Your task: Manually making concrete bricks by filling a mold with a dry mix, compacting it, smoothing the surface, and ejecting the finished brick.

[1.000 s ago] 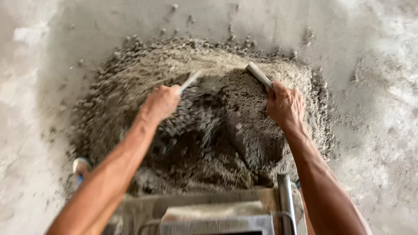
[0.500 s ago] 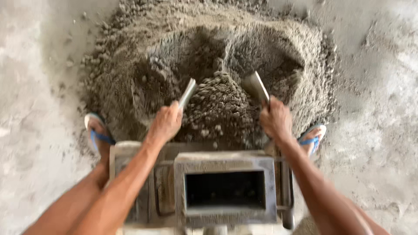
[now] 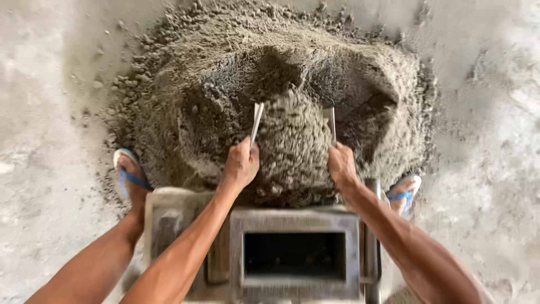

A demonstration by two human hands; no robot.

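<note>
Left hand (image 3: 241, 165) and right hand (image 3: 341, 165) each clenched on a flat metal scraper (image 3: 256, 120), blades upright. Bracketing a clump of damp grey mix (image 3: 292, 143), apparently to hold it together, above the open metal block mould (image 3: 294, 263).

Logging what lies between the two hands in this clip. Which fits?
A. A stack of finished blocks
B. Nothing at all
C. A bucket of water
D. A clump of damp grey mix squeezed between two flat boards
D: the left hand and right hand each hold a flat board against a clump of grey mix, just beyond the metal mould.
</note>
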